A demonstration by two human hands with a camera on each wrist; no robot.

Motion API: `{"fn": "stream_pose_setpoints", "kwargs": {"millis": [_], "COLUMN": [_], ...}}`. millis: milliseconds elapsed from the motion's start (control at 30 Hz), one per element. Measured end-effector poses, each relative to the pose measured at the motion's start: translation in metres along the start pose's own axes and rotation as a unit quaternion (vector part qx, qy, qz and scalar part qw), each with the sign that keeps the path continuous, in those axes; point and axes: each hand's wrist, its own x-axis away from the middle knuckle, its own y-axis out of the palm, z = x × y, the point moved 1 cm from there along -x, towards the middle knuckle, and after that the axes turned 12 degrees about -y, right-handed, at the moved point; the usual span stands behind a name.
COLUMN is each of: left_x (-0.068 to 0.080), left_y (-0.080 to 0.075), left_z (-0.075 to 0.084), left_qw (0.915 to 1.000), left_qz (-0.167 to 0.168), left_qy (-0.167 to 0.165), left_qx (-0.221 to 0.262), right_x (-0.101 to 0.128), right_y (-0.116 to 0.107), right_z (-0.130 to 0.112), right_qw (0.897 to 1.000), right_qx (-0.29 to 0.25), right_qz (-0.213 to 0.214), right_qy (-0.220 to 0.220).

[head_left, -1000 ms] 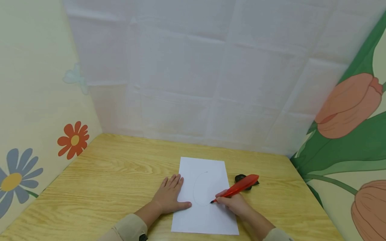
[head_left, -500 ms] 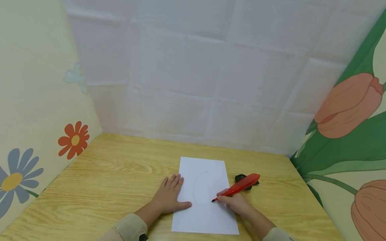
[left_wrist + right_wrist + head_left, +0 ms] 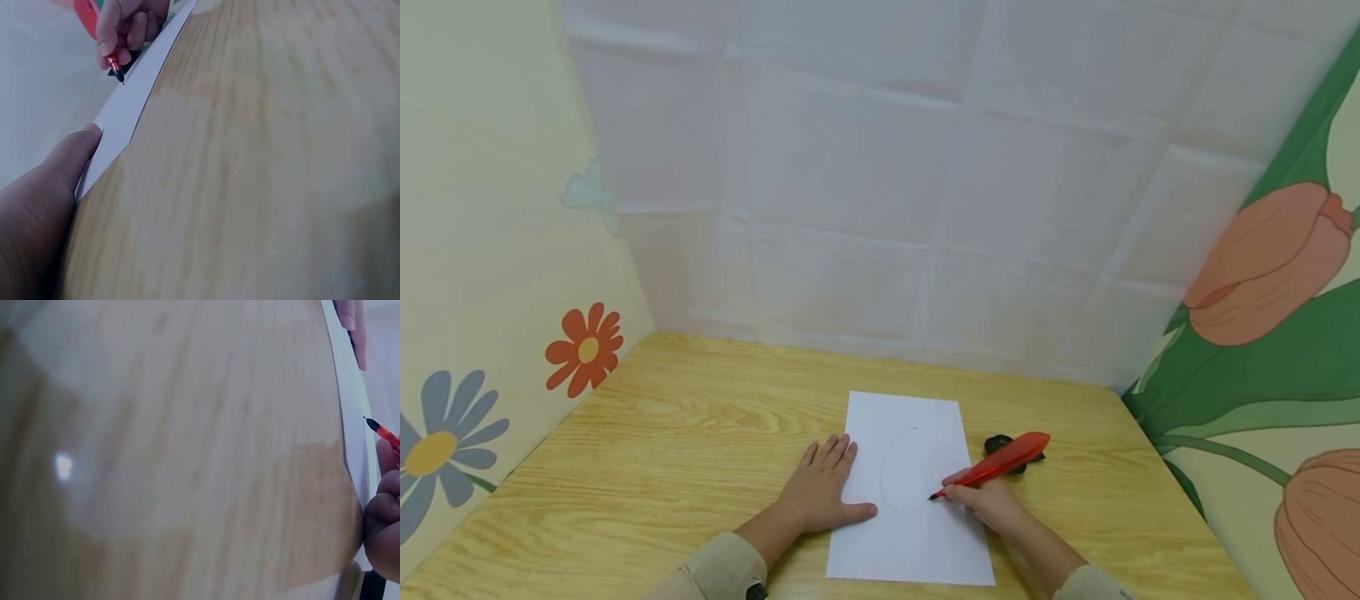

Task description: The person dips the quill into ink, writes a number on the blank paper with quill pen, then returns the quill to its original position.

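From the head view we see our left hand (image 3: 823,492) lying flat, fingers straight, pressing the left edge of the white sheet of paper (image 3: 910,492) onto the wooden table (image 3: 662,450). Our right hand (image 3: 988,504) grips the red feather-shaped pen (image 3: 996,462), its dark tip touching the paper at the lower right of a faint oval line (image 3: 901,468). Only this view shows the oval and the small black object (image 3: 1000,446) lying on the table just beyond the pen. The left wrist view adds our thumb (image 3: 75,156) resting on the paper's corner and the right fingers (image 3: 128,28) curled round the pen. The right wrist view catches the pen tip (image 3: 375,425) over the sheet edge-on.
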Motion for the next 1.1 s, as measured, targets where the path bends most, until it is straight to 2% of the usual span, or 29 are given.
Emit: {"fn": "stream_pose_setpoints", "kwargs": {"millis": [433,1100], "left_x": [-0.0007,-0.0009], "left_y": [0.0013,0.0022], "left_z": [-0.0014,-0.0023], "left_qw": [1.0000,1.0000], "left_qz": [0.003,0.006], "left_qy": [0.005,0.006], "left_qx": [0.001,0.005], "right_x": [-0.0035,-0.0093], "right_y": [-0.0018,-0.0021], "right_z": [0.0022,0.0001], "right_qw": [1.000,0.999], "right_qx": [-0.005,0.005], "right_qz": [0.022,0.049], "right_qy": [-0.012,0.010]}}
